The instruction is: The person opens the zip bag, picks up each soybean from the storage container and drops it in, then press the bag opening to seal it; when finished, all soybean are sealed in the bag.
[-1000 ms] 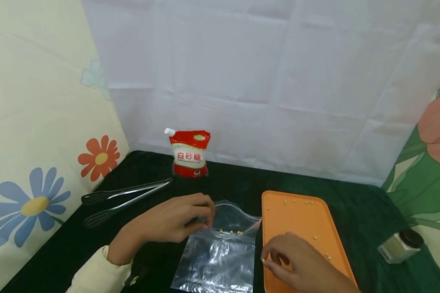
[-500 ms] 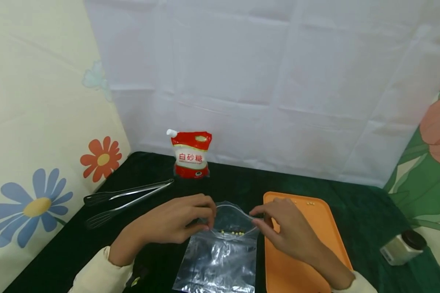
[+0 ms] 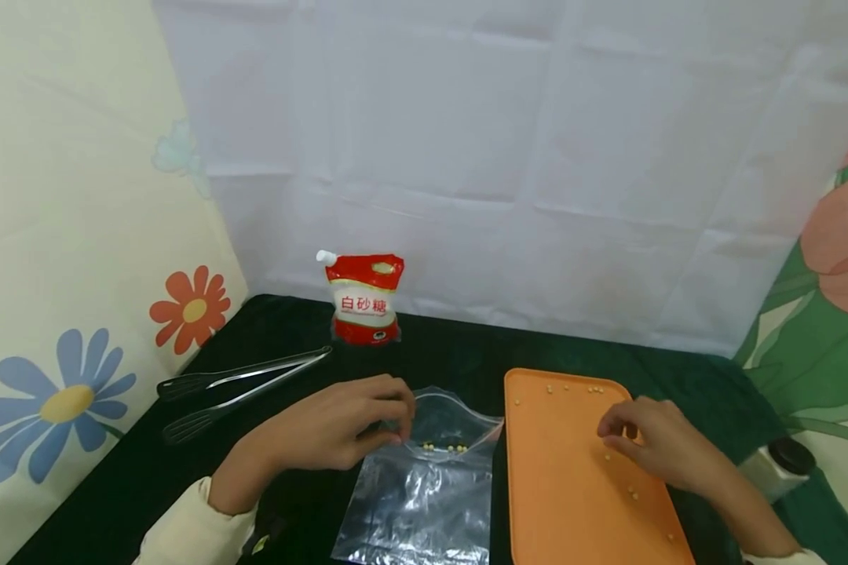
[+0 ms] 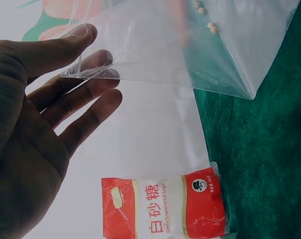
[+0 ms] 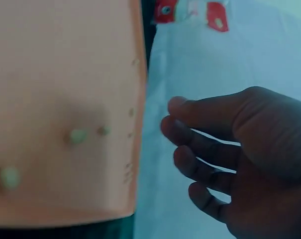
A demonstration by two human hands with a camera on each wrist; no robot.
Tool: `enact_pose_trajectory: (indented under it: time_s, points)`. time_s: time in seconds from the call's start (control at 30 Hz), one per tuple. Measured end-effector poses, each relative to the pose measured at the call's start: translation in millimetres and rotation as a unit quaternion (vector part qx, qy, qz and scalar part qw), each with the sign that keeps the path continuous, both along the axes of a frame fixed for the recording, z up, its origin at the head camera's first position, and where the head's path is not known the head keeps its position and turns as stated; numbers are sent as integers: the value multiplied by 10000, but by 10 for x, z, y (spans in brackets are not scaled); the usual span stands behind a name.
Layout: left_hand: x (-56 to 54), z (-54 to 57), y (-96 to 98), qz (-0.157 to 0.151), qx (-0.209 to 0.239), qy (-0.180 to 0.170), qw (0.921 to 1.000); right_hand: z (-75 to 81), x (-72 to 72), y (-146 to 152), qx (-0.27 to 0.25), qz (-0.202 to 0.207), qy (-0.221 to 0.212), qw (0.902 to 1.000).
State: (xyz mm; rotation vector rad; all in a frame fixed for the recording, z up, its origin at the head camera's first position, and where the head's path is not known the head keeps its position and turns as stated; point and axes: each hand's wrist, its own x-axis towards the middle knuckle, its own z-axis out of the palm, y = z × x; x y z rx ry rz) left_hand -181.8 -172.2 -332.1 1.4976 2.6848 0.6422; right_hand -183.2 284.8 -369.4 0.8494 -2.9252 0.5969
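Observation:
In the head view a clear zip bag (image 3: pixel 424 510) lies mouth up, with several small yellow beans (image 3: pixel 458 449) inside. My left hand (image 3: pixel 339 424) pinches the left edge of its mouth between thumb and fingers; the left wrist view shows the plastic held by the thumb (image 4: pixel 75 37). Over the right part of an orange tray (image 3: pixel 565 486) hovers my right hand (image 3: pixel 664 443), its fingers loosely bent. The right wrist view shows nothing between thumb and fingers. Several loose beans (image 5: pixel 76 136) lie scattered on the tray.
A red and white sugar pouch (image 3: pixel 365 304) stands at the back near the white cloth wall. Metal tongs (image 3: pixel 254 400) lie spread at the left. Behind my right forearm is a jar with a dark lid (image 3: pixel 791 455), partly hidden. Dark green cloth covers the table.
My right hand went from the tray's left side to the right edge of the bag's mouth, then back right over the tray. The left hand keeps its hold on the bag.

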Motion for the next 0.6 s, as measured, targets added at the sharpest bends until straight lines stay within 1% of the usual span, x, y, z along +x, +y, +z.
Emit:
enact_pose_trajectory:
  time_s: [0.07,0.1,0.17,0.2,0.27,0.33,0.53,0.6]
  points:
    - [3,-4,-1,-2,-6,-6,10000,-98,-24,89,32,-144,-569,9983]
    - [4,-6,-1,-7,-7,-5,10000,-145,-34,119,53,-202,-786,9967]
    - [6,-11,-3,-24,-5,10,10000,-224,-53,156,106,-277,-1116,9933]
    - [7,-13,-3,-37,-1,16,10000,-256,-59,168,121,-291,-1188,9924]
    - [9,-16,-6,-44,-4,35,10000,-300,-74,177,168,-296,-1184,9924]
    - [11,-14,-8,-22,-23,33,10000,-319,-87,173,213,-275,-1059,9938]
    - [7,5,-7,31,-65,9,10000,-317,-100,114,480,-86,-426,9979]
    - [6,7,-8,25,-74,-6,10000,-305,-95,69,332,61,-236,9992]
